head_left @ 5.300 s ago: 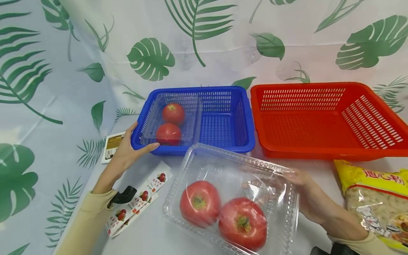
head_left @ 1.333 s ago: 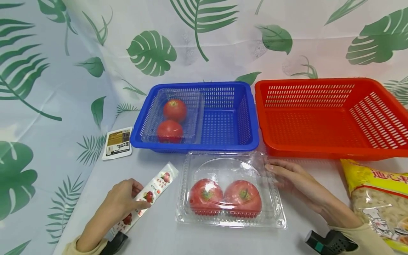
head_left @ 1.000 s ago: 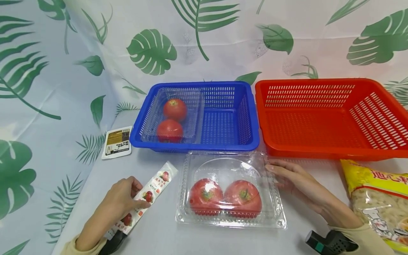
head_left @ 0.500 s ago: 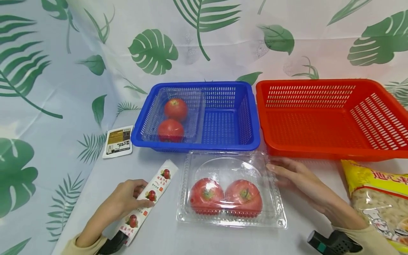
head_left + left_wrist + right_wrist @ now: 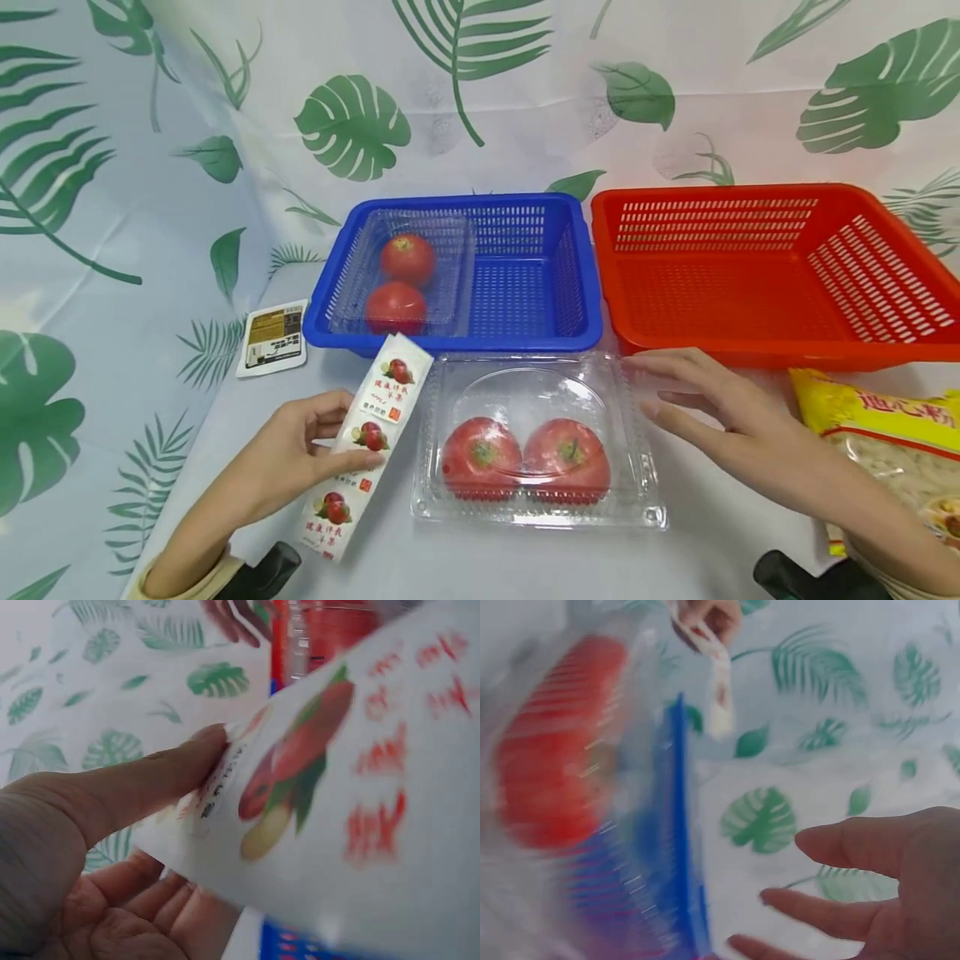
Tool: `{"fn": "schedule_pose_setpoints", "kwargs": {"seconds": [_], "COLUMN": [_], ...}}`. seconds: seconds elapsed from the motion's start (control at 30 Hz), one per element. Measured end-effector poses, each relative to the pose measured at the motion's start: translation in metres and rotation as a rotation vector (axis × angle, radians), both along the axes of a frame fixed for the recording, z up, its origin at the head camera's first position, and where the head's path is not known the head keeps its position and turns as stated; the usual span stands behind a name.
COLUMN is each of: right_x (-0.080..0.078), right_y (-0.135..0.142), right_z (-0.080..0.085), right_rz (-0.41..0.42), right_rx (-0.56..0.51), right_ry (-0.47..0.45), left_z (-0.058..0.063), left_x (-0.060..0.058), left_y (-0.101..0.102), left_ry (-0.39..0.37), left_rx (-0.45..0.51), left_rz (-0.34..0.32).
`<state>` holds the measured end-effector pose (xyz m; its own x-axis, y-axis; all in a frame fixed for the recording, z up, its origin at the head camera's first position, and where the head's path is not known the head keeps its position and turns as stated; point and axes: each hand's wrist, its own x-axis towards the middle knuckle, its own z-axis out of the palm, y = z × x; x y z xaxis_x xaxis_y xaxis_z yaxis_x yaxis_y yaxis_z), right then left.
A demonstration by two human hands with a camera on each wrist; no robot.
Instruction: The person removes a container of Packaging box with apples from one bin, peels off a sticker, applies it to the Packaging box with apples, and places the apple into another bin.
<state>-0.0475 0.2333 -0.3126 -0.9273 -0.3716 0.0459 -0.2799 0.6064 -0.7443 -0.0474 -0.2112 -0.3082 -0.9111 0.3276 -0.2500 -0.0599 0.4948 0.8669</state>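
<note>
My left hand (image 5: 300, 458) pinches a white strip of apple stickers (image 5: 367, 446) between thumb and fingers. In the left wrist view the strip (image 5: 300, 787) fills much of the frame, the thumb lying on its printed face. Right of it, a closed clear plastic clamshell box (image 5: 540, 512) with two red apples (image 5: 566, 460) inside rests on the table. My right hand (image 5: 720, 408) hovers by the box's right edge, fingers spread and holding nothing. The right wrist view shows that hand (image 5: 885, 885) apart from the blurred box.
Behind the box stands a blue basket (image 5: 480, 342) holding another clear box (image 5: 457, 250) with two apples. A red basket (image 5: 712, 287) adjoins it on the right. A yellow pasta bag (image 5: 900, 417) lies at the right, a white labelled packet (image 5: 273, 337) at the left.
Earlier my right hand held the apple box tilted up; the box then lay on the table. My left hand left the blue basket, took the sticker strip and raised it. My right hand has just come off the box.
</note>
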Motion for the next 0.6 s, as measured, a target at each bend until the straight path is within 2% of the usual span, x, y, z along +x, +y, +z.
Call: {"fn": "schedule_pose_setpoints", "kwargs": {"seconds": [0.17,0.3,0.43,0.6], "right_x": [-0.001,-0.005,-0.013,-0.035], "right_y": [-0.025,-0.053,-0.074,-0.091], "right_z": [0.033,0.055,0.067,0.068], "right_rz": [0.041,0.155,0.289,0.322], "right_rx": [-0.040,-0.101,-0.146,-0.164], "right_ry": [0.214,0.326,0.430,0.661], "left_z": [0.021,0.031,0.039,0.044], "left_x": [-0.013,-0.029,-0.039,-0.047], "left_y": [0.023,0.051,0.076,0.098], "left_ry": [0.098,0.155,0.215,0.265], "left_rx": [0.128,0.212,0.255,0.289], "left_rz": [-0.006,-0.014,-0.050,-0.112]}}
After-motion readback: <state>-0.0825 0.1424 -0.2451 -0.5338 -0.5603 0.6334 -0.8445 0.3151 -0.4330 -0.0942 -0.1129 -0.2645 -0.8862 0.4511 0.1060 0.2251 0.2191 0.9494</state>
